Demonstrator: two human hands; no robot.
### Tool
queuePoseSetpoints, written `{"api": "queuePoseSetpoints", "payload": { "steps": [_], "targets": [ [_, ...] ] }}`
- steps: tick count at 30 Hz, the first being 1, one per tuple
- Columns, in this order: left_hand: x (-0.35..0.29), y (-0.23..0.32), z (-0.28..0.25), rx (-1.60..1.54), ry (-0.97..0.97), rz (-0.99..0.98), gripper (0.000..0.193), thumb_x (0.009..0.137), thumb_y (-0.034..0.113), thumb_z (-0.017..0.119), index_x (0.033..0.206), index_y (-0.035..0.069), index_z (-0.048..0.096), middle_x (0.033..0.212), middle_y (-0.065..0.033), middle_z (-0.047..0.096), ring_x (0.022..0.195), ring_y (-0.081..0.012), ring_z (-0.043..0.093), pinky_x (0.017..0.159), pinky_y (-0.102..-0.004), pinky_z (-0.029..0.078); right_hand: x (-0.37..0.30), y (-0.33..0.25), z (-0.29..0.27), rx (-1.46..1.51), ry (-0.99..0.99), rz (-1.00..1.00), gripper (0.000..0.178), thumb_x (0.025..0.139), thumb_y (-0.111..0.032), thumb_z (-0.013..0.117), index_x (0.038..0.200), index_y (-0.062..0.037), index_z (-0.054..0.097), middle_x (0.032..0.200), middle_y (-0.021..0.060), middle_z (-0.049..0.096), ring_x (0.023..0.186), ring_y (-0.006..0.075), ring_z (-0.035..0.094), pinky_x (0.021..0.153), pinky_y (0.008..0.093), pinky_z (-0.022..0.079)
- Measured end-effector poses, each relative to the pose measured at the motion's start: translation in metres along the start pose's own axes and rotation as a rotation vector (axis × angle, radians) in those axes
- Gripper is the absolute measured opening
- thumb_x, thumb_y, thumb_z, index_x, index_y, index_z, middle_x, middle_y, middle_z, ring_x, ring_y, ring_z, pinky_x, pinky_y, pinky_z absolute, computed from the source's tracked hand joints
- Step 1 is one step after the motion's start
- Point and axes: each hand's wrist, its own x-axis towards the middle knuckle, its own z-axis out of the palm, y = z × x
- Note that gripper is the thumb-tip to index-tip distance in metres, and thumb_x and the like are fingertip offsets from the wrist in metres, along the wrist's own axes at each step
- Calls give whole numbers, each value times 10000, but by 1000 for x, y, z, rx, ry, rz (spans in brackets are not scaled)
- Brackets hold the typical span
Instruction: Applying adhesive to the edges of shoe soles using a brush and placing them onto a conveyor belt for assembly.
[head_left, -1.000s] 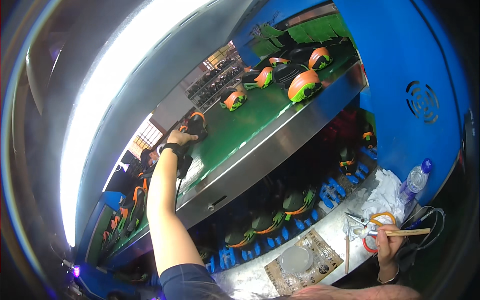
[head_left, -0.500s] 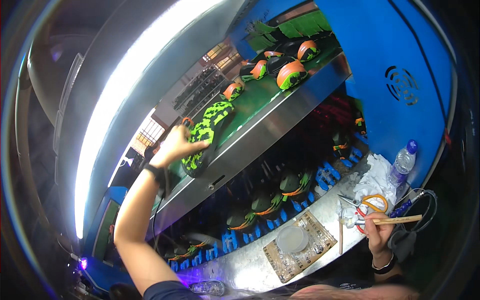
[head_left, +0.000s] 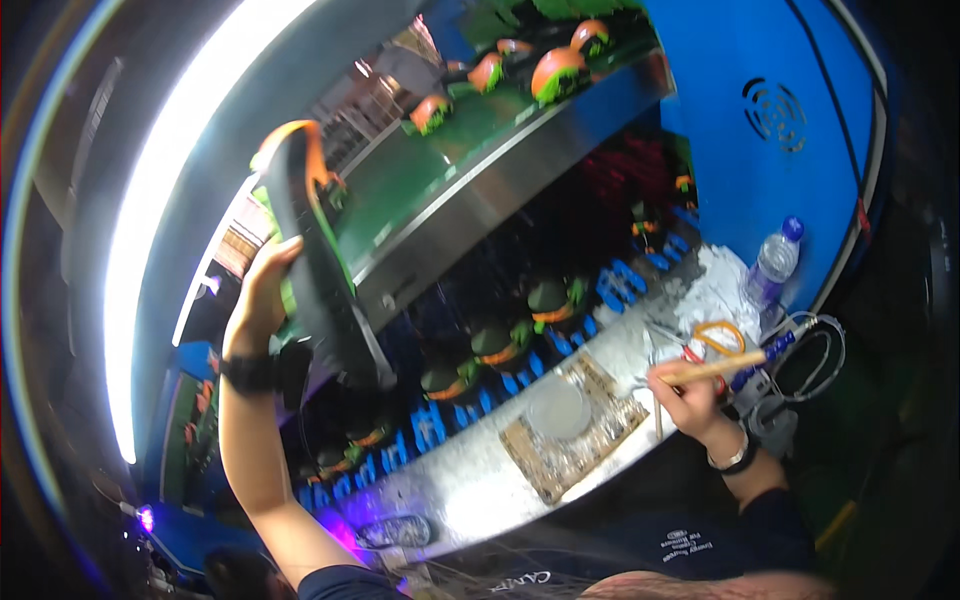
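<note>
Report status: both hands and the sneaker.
Left hand holding orange-trimmed sneaker. Right hand holding wooden-handled tool. Plastic bottle stands apart, seemingly blocking neither.

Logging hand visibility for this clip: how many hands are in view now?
2: the left hand, left of centre, gripping a shoe; the right hand, lower right, holding a wooden handle. Others may be hidden in dark areas.

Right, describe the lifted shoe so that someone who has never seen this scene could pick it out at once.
Find the long, bright lamp curving down the picture's left side. Right of it, the left hand holds up a mostly black shoe, orange at its top end. Unlike the other shoes on the green belt, it alone is held in a hand.
</note>
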Motion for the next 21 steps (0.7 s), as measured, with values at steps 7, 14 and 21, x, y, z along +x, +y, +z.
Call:
{"api": "queuePoseSetpoints", "payload": {
  "steps": [7,14,21],
  "targets": [
    [-170,-145,37,-1357,-72,-441,535,817,401,449,1184,13,402,1128,-208,457,919,-309,530,776,-416,455,21,38,67,-140,-329,56,82,755,-94,591,775,-18,568,606,3,515,500,45,437,441,202,336],
    [-253,-219,73,-1586,102,-637,485,860,409,367,1190,59,428,1129,-165,493,917,-302,546,788,-406,464,10,62,93,-294,-372,111,88,751,-91,594,778,-10,571,570,-1,506,476,32,414,431,192,324],
    [-264,-220,68,-1568,202,-630,462,867,387,364,1144,33,468,1058,-155,540,870,-271,565,774,-376,474,10,62,98,-420,-426,169,97,768,-85,585,813,0,565,637,-18,511,537,15,413,459,167,330]
  ]
}}
